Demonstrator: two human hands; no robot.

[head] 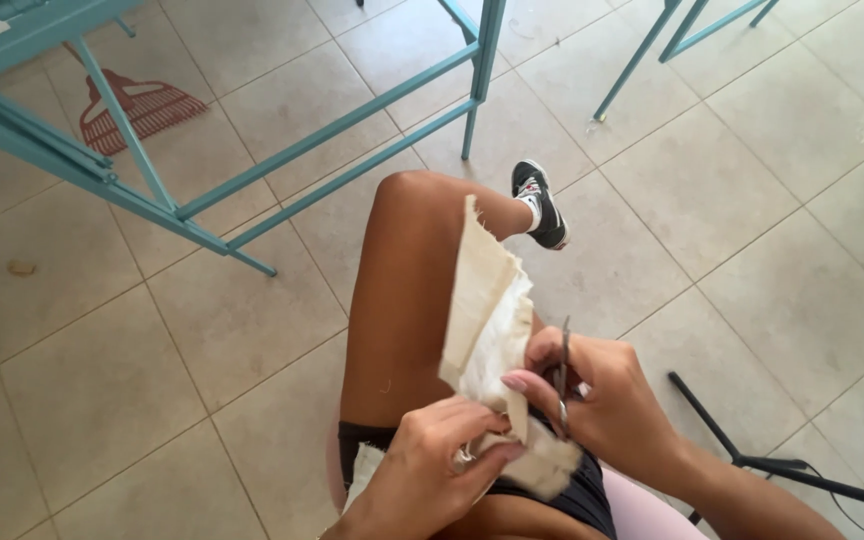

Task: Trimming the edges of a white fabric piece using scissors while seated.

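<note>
Currently the cloth (487, 320) lies along the raised thigh (407, 300), its lower end gathered over the lap. The left hand (427, 470) pinches the bunched lower end between thumb and fingers. The right hand (602, 400) has its fingers closed through the handles of the scissors (562, 375), blades pointing up at the cloth's right edge; whether the blades are parted cannot be told. To cut well, in my judgement: keep the cloth taut between the pinch and the knee, feed the edge deep into the blades, close them in short strokes, and keep the left fingertips (514, 382) behind the cutting line. A tiled floor (752, 200) lies below, with a teal frame (252, 180) at its far left corner.
</note>
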